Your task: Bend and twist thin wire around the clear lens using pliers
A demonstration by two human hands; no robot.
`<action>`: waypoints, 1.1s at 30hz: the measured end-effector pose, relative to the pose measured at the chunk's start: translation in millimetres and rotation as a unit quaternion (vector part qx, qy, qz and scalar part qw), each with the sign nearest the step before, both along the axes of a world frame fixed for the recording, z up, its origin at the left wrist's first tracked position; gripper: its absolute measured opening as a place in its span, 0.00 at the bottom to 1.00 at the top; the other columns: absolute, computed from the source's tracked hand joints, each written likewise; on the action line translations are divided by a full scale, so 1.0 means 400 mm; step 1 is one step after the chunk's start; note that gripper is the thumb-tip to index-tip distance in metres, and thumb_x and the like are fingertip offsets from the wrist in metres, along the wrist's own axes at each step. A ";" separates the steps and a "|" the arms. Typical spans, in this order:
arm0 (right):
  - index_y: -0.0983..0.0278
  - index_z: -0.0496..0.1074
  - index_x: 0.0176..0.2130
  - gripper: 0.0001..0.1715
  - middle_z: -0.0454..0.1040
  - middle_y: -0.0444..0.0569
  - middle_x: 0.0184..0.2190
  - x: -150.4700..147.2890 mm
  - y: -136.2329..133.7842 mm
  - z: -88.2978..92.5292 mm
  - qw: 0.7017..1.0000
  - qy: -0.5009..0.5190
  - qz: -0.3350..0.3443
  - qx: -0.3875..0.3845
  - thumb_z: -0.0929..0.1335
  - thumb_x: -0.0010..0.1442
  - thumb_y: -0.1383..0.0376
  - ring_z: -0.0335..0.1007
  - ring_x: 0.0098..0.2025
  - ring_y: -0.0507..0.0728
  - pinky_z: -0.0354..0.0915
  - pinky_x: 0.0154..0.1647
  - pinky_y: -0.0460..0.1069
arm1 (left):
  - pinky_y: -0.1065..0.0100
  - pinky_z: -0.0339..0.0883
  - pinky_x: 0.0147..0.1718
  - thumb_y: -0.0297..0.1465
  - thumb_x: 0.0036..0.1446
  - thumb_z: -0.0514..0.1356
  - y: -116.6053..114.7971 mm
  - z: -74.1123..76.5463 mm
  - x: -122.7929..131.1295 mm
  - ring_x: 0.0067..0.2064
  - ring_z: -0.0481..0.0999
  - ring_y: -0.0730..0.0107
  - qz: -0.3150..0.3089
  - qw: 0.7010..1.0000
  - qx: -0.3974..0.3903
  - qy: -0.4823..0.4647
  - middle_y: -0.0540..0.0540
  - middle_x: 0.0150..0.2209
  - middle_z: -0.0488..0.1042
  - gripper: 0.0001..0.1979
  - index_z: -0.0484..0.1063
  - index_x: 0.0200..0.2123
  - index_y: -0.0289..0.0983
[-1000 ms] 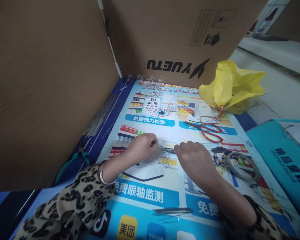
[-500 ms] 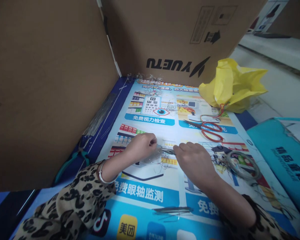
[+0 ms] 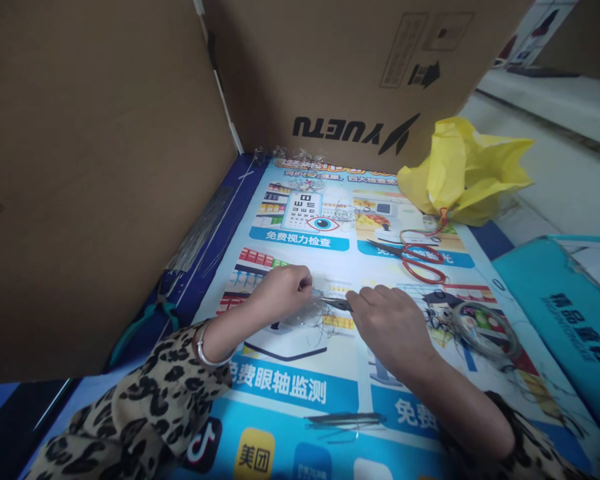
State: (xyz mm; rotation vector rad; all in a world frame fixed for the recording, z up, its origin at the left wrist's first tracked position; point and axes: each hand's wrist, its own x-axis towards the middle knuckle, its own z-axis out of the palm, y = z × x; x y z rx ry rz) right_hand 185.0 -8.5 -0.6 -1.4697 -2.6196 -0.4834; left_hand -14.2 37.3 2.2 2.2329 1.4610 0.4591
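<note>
My left hand is pinched shut on a small tangle of thin clear wire over the printed poster. My right hand is closed round small pliers, whose dark tips point left and meet the wire by my left fingertips. Both wrists rest low on the poster. Leopard-print sleeves cover both forearms, and a silver bangle sits on my left wrist.
Red-handled scissors lie behind my right hand, near a crumpled yellow bag. A coil of clear wire lies at right. Cardboard walls stand left and behind. Straight wires and green-handled pliers lie at left; a teal box at right.
Both hands stay almost in place. My right hand and the pliers have edged slightly left toward my left fingers.
</note>
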 end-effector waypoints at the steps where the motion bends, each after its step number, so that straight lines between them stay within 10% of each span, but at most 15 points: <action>1: 0.64 0.72 0.32 0.11 0.68 0.47 0.24 0.001 0.001 -0.002 1.000 0.000 0.002 0.005 0.61 0.58 0.72 0.58 0.30 0.55 0.45 0.32 0.51 | 0.72 0.59 0.26 0.24 0.48 0.54 0.000 0.001 0.000 0.27 0.70 0.71 0.000 1.000 0.000 -0.001 0.49 0.25 0.74 0.06 0.71 0.25 0.35; 33: 0.64 0.73 0.36 0.07 0.68 0.45 0.22 0.004 0.022 -0.050 0.983 0.115 0.061 0.128 0.65 0.57 0.68 0.57 0.29 0.54 0.50 0.32 0.50 | 0.74 0.56 0.23 0.28 0.47 0.55 0.001 -0.011 -0.003 0.26 0.68 0.74 -0.003 0.992 -0.094 -0.086 0.50 0.23 0.72 0.05 0.71 0.24 0.36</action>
